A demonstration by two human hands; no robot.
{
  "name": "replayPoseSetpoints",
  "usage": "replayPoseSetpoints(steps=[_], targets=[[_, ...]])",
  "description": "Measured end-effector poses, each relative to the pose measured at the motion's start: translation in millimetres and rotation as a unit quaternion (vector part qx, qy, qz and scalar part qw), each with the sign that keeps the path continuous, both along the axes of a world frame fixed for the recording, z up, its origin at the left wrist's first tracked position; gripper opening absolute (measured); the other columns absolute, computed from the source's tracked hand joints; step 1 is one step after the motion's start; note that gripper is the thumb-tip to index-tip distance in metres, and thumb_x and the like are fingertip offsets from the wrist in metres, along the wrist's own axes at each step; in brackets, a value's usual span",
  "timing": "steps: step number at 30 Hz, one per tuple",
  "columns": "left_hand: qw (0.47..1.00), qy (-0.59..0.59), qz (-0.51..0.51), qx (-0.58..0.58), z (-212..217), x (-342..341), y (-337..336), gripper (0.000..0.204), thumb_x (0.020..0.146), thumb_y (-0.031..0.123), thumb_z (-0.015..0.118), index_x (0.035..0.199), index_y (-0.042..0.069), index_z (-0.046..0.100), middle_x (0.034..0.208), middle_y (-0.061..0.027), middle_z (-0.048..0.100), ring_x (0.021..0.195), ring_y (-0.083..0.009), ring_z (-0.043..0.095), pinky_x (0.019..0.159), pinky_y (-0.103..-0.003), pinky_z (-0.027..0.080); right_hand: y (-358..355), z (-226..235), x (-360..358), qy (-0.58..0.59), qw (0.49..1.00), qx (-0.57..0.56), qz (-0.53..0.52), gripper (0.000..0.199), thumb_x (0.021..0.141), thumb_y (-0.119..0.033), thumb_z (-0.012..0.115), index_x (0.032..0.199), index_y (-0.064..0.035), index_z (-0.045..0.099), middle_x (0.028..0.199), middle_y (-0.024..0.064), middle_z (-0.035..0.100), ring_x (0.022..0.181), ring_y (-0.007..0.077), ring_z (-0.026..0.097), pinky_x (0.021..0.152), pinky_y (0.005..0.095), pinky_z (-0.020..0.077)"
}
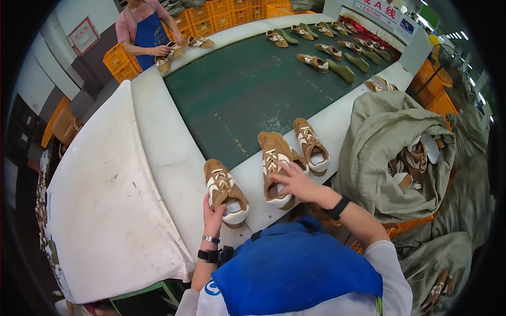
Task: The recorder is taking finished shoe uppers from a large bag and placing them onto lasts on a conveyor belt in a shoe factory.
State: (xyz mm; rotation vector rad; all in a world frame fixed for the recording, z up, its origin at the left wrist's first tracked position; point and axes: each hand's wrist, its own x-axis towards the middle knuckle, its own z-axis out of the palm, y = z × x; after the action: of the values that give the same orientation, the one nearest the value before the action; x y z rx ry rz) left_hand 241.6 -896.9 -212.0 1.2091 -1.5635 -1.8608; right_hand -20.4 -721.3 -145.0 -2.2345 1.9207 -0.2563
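At the near edge of the white counter, my left hand is closed on the side and heel collar of a brown sneaker with white stripes and pale laces. To its right, my right hand lies over the opening of a second brown sneaker, its fingers spread and touching the collar. Part of another sneaker shows behind those fingers. A further brown sneaker stands just to the right, toe pointing away. All rest on the counter, soles down.
Beyond the counter a green conveyor belt carries several sneakers and green shoe lasts. At right, a grey-green sack holds sneakers. A co-worker in a blue apron handles sneakers at far left. A white-covered table stands at left.
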Motion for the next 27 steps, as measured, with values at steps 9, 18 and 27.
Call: replayPoseSetpoints(steps=[9,18,27], targets=[[0.996,0.064,-0.059,-0.005,24,-42,-12,0.072,0.080,0.003,0.056,0.139,0.005,0.015,0.106,-0.0131,0.057,0.090,-0.0146,0.056,0.074,-0.025,0.045,40,-5,12,-0.095,0.956,-0.007,-0.277,0.026,0.078,-0.025,0.060,0.102,-0.0151,0.059,0.118,0.0126,0.050,0.088,0.0320,0.060,0.069,0.0389,0.0507],[0.999,-0.012,-0.031,0.026,-44,-18,25,0.076,0.081,0.005,0.055,0.139,0.006,0.007,0.116,-0.0176,0.051,0.095,-0.0181,0.054,0.077,-0.027,0.044,-1,-81,8,-0.251,0.868,-0.202,-0.378,0.024,0.081,-0.009,0.050,0.104,-0.0054,0.052,0.099,0.0172,0.055,0.089,0.0353,0.056,0.075,0.0431,0.0467],[0.952,-0.166,-0.229,-0.117,-49,-76,8,0.083,0.080,0.026,0.062,0.140,-0.001,0.011,0.127,-0.0217,0.041,0.111,-0.0296,0.046,0.096,-0.039,0.036,101,82,-24,-0.147,0.895,-0.160,-0.389,0.023,0.079,-0.020,0.056,0.100,-0.0135,0.060,0.099,0.0104,0.060,0.086,0.0298,0.060,0.067,0.0414,0.0491]])
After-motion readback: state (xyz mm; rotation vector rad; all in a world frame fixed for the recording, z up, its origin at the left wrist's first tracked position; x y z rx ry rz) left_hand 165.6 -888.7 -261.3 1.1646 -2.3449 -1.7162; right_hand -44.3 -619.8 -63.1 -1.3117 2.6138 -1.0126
